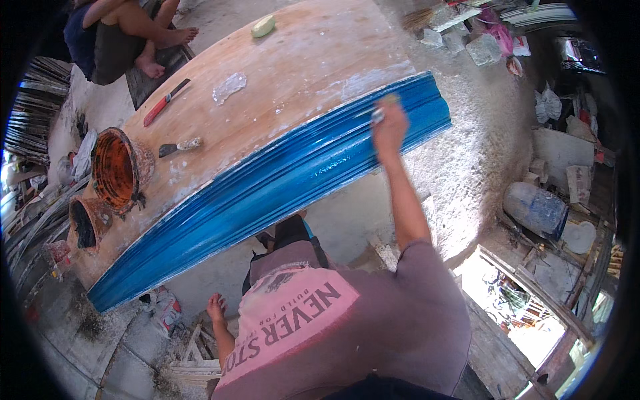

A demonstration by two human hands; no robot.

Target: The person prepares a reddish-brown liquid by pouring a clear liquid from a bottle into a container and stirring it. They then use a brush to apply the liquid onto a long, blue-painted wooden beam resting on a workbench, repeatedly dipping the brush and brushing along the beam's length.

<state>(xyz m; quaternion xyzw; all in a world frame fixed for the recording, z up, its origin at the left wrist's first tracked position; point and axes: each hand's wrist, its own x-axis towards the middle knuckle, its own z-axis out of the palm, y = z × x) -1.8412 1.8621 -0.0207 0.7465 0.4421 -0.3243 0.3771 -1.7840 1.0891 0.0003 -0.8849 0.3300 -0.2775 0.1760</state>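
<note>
Head view: your right hand was at the upper-right end of the long blue piece

In the head view, the blue moulding (287, 180) lay across the middle of the frame, its long axis slanting from the lower left to the upper right in a slight bow, with ridges along its length. It rested along the near edge of a wooden table (300, 73).

Your right hand (390, 130) was the nearer one. It appeared over the upper-right end, so nearly all the moulding's length stretched away from it toward the lower left; any pass along the ridges would, I judge, have hinged on that slant. Your fingers were closed around a small pale object (378, 116), too blurred to identify, and I cannot tell whether it touched the blue surface.

Your left hand (217, 307) hung at the lower left of the frame, below the moulding and apart from it, fingers loosely curled and seemingly holding nothing.

Beyond the moulding, toward the upper left, you had a red-handled knife (163, 105), a short scraper (179, 147) and a clear scrap (229, 88) on the wood. An orange-stained bucket (120, 170) stood at the left, with a smaller pot (90, 223) just below it. Another person's bare foot (177, 38) showed at the upper left.
</note>
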